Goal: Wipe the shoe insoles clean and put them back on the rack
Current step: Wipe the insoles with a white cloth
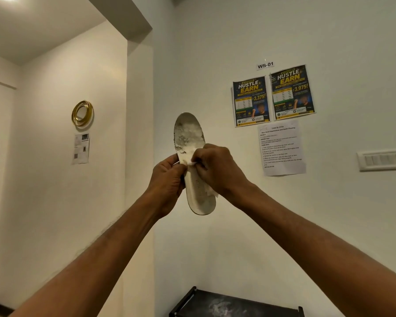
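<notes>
A white shoe insole (pixel 189 136) with grey dirt marks on its toe end is held upright in front of the wall, toe up. My left hand (pixel 167 179) grips its left edge at the middle, thumb on the front. My right hand (pixel 215 168) pinches a crumpled white wipe (pixel 192 163) and presses it against the insole's middle. Part of the wipe shows below my right palm near the heel. The insole's right edge is hidden behind my right hand.
The dark top of the shoe rack (pixel 233 305) shows at the bottom, dusted with whitish marks. Posters (pixel 273 94) and a printed sheet (pixel 281 148) hang on the wall. A switch panel (pixel 383 159) is at the right, a gold ring ornament (pixel 82 113) at the left.
</notes>
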### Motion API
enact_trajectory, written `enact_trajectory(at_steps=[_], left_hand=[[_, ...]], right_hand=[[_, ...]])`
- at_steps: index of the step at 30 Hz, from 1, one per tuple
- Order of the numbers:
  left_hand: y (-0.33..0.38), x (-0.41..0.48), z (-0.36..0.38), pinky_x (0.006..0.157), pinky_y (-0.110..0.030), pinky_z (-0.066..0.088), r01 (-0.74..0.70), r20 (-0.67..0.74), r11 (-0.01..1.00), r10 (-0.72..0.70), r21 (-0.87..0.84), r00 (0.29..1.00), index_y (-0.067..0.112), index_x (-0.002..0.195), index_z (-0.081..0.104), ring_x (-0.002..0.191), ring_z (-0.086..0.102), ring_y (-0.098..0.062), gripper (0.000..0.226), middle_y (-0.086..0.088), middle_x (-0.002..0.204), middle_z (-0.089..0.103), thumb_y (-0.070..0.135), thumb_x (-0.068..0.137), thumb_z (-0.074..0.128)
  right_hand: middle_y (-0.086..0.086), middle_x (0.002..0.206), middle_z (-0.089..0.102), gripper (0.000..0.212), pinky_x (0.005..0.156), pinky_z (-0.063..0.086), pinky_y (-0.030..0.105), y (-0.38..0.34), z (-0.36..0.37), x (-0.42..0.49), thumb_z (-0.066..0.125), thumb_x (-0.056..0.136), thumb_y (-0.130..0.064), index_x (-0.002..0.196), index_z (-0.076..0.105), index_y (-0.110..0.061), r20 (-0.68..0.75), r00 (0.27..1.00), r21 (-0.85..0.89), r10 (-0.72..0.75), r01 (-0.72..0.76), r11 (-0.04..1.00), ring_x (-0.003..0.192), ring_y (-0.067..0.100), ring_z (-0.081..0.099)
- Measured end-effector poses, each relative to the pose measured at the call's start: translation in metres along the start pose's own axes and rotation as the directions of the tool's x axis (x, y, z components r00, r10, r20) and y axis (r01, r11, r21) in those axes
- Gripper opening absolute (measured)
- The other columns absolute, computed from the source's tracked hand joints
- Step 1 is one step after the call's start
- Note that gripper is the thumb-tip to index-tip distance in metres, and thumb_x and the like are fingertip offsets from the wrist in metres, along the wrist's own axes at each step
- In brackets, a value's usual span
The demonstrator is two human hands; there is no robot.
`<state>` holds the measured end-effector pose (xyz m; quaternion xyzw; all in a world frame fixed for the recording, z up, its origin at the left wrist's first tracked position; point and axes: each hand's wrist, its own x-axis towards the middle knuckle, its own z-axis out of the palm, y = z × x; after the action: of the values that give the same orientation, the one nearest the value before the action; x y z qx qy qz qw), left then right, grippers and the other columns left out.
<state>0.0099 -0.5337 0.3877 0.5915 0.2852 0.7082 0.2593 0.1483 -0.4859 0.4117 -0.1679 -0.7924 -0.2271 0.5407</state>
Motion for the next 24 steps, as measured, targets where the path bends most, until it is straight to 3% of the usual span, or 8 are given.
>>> enact_trajectory(at_steps=[2,5,8,10,12,16,18,24], left_hand=[[0.000,0.000,0.000,0.087,-0.033,0.062,0.010,0.004,1.000,-0.010,-0.028,1.000,0.013,0.126,0.068,0.104,0.074,-0.027,0.031,-0.012,0.115,0.076,0.003,0.104,0.049],[-0.002,0.002,-0.003,0.091,-0.036,0.060,0.012,-0.005,0.996,-0.013,-0.087,1.000,0.013,0.135,0.064,0.113,0.071,-0.029,0.033,-0.011,0.124,0.073,0.011,0.107,0.048],[-0.002,0.000,-0.004,0.087,-0.046,0.062,0.061,0.013,0.983,-0.060,-0.172,0.998,0.020,0.137,0.062,0.110,0.069,-0.033,0.033,-0.010,0.127,0.071,0.018,0.108,0.046],[-0.001,-0.001,-0.002,0.086,-0.051,0.061,0.078,0.029,0.974,-0.074,-0.213,0.997,0.022,0.138,0.061,0.114,0.068,-0.035,0.034,-0.009,0.130,0.070,0.021,0.109,0.043],[0.000,-0.001,-0.002,0.082,-0.047,0.062,0.076,0.028,0.962,-0.072,-0.263,0.997,0.021,0.139,0.060,0.116,0.069,-0.032,0.036,-0.007,0.132,0.069,0.020,0.111,0.038],[-0.003,0.000,-0.003,0.086,-0.052,0.061,0.080,0.028,0.962,-0.076,-0.262,0.997,0.023,0.139,0.061,0.116,0.068,-0.034,0.036,-0.007,0.131,0.070,0.020,0.110,0.040],[-0.004,0.002,-0.004,0.089,-0.047,0.061,0.072,0.008,0.959,-0.073,-0.275,0.997,0.022,0.139,0.061,0.119,0.068,-0.030,0.035,-0.005,0.131,0.070,0.024,0.110,0.041],[-0.006,0.005,-0.004,0.090,-0.041,0.062,0.056,-0.035,0.966,-0.067,-0.253,0.997,0.023,0.140,0.061,0.116,0.069,-0.030,0.037,-0.006,0.127,0.072,0.012,0.107,0.049]], right_hand=[[0.011,0.095,0.068,0.011,0.073,0.060,0.041,0.000,0.001,0.001,0.070,0.090,-0.012,0.099,0.073,-0.006,-0.033,0.999,0.024,0.036,-0.035,0.999,0.079,0.026,0.067],[0.011,0.090,0.067,0.010,0.070,0.060,0.038,-0.006,0.003,-0.001,0.071,0.089,-0.011,0.097,0.074,-0.006,0.001,0.999,0.033,-0.053,0.053,0.998,0.075,0.025,0.066],[0.011,0.097,0.071,0.014,0.075,0.060,0.034,-0.002,0.001,0.004,0.076,0.085,-0.011,0.099,0.076,-0.008,-0.124,0.990,0.098,0.064,-0.052,0.994,0.081,0.023,0.068],[0.010,0.094,0.070,0.013,0.072,0.059,0.032,-0.004,0.003,0.003,0.077,0.084,-0.010,0.097,0.075,-0.009,-0.117,0.992,0.105,0.042,-0.030,0.994,0.078,0.022,0.067],[0.009,0.090,0.069,0.011,0.067,0.057,0.029,-0.010,0.008,-0.001,0.076,0.084,-0.010,0.095,0.075,-0.010,-0.057,0.998,0.116,-0.034,0.040,0.992,0.074,0.022,0.066],[0.007,0.094,0.074,0.012,0.073,0.056,0.022,-0.007,0.012,-0.001,0.077,0.084,-0.013,0.097,0.078,-0.013,-0.117,0.989,0.171,0.087,-0.066,0.983,0.080,0.020,0.069],[0.007,0.091,0.073,0.012,0.070,0.052,0.016,-0.010,0.014,-0.004,0.074,0.086,-0.010,0.098,0.078,-0.010,-0.075,0.997,0.180,0.025,-0.011,0.984,0.076,0.017,0.067],[0.008,0.095,0.073,0.017,0.075,0.056,0.025,-0.009,0.019,-0.009,0.075,0.086,-0.013,0.103,0.078,-0.013,-0.061,0.997,0.212,0.043,-0.029,0.977,0.081,0.019,0.068]])
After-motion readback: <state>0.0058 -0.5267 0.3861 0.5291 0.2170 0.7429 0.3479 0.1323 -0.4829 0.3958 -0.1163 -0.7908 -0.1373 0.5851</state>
